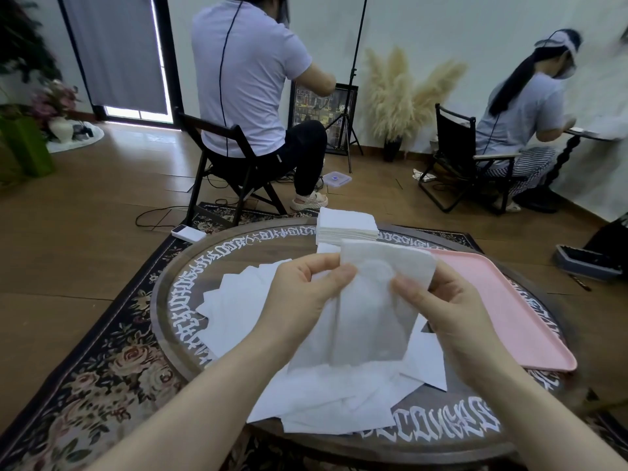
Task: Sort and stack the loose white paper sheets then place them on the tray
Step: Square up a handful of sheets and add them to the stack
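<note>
Both hands hold up one thin white paper sheet point(360, 311) above the round table. My left hand point(306, 294) pinches its upper left edge between thumb and fingers. My right hand point(445, 311) pinches its upper right edge. Under them, several loose white sheets point(244, 311) lie spread and overlapping across the middle and near side of the table. A squared stack of white sheets point(345, 226) stands at the table's far edge. The pink tray point(509, 307) lies on the table's right side, with nothing visible on it.
The round dark wooden table point(190, 273) has a white-lettered rim and stands on a floral rug point(102, 362). Two seated people work with their backs turned, one behind the table point(251, 83), one at far right point(523, 107). A white power bank point(188, 232) lies on the rug.
</note>
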